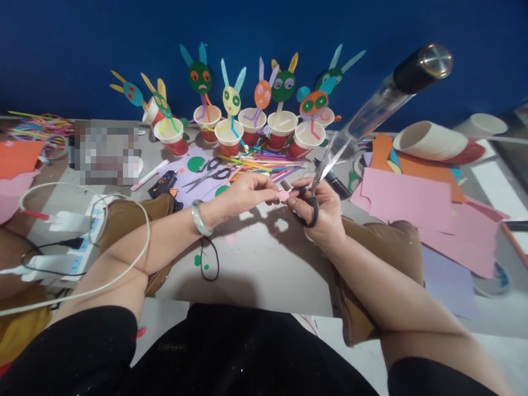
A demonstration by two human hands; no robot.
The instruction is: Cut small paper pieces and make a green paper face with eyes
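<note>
Between my two hands is a small pink paper piece [284, 196]. The fingertips of my left hand [251, 193] pinch its left edge. My right hand [322, 212] has a pair of scissors [317, 190] looped on its fingers, blades pointing up and away, and its fingertips touch the paper's right side. A second pair of scissors [212, 175] lies on a purple sheet [192, 159] beyond my left hand, beside a green paper circle [196, 164]. Small green scraps [198, 260] and a black cord loop [210, 267] lie on the table below.
Paper cups [229, 135] with paper-faced figures line the back. Colored sticks [264, 165] lie before them. A clear bottle [379, 110] rises at right, near pink sheets [408, 198]. At left, a white cable [146, 236] crosses my arm near a power strip [88, 242].
</note>
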